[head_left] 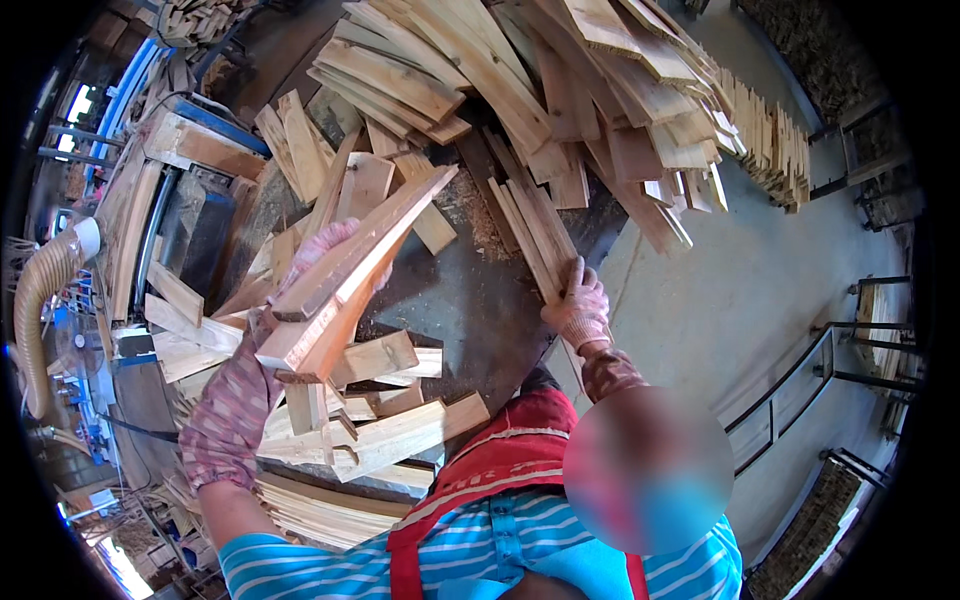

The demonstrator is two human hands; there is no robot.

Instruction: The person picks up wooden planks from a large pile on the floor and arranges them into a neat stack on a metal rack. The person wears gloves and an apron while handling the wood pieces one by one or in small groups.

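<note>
The left hand (318, 252) clasps planks (362, 258); the right hand (582, 308) holds a board (546, 238). Beyond both, a loose pile (625, 85) suggests much is left.

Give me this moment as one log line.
left hand: gripping boards | right hand: on narrow plank, grip unclear | nearby: board pile, ribbed hose

Grey concrete floor (770, 280) is exposed beyond the right edge of the dark tabletop (430, 300); a black metal frame (771, 418) is stood on it. Past the left edge, a beige corrugated hose (38, 300) is seen. Further out, bright patches (80, 103) are seen, source unclear.
</note>
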